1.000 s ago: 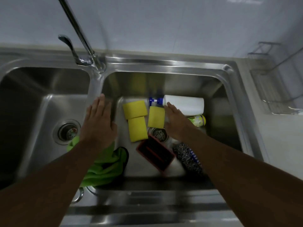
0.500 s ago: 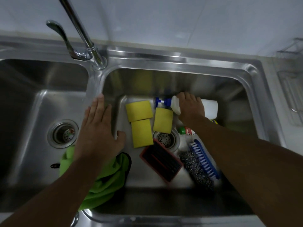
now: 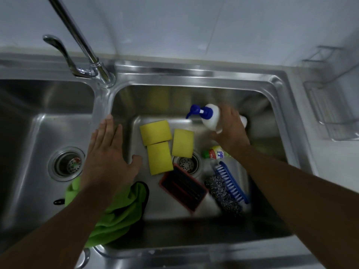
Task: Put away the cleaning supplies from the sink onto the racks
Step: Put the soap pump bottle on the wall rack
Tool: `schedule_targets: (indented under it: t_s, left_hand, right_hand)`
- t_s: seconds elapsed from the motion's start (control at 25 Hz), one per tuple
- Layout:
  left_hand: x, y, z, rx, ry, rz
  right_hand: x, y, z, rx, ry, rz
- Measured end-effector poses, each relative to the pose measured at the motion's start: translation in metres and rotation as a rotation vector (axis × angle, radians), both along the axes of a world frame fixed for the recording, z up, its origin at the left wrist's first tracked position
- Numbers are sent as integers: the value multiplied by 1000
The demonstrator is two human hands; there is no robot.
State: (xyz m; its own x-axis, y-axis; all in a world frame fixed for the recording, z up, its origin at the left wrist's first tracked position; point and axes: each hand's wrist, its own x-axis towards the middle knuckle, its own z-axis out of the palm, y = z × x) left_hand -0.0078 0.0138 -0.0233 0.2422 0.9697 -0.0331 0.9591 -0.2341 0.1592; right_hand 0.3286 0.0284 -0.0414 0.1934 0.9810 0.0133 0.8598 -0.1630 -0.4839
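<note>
Right hand (image 3: 229,133) fingers wrapped round bottle (image 3: 211,118); left hand (image 3: 108,152) fingers spread. Wet bottle may slip, pump snag.

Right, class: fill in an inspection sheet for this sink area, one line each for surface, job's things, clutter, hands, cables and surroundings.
Surface: steel double sink, right basin holds the supplies.
Job's things: white pump bottle lifted; three yellow sponges; small bottle; blue brush; steel scourer; red tray; green cloth draped over the divider.
Clutter: nothing seen.
Hands: right hand grips the pump bottle; left hand flat and open on the divider.
Cables: nothing seen.
Surroundings: tap, tiled wall, wire rack at right.
</note>
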Motion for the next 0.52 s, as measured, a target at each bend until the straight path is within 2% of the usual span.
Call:
schedule_targets:
  t_s: [0.08, 0.2, 0.32, 0.44, 0.52]
  left_hand:
    - [1, 0, 4, -36, -15, 7]
    - [9, 6, 22, -207, -16, 104]
    - [42, 10, 63, -368, -16, 180]
    - [100, 12, 116, -330, -71, 162]
    - [146, 9, 150, -272, -127, 65]
  right_hand:
    - [1, -22, 25, 122, 207, -94]
    - [-5, -58, 62, 270, 421, -204]
    - [1, -95, 106, 338, 522, -272]
    - [14, -114, 150, 389, 558, -291]
    - [26, -117, 185, 464, 546, -305]
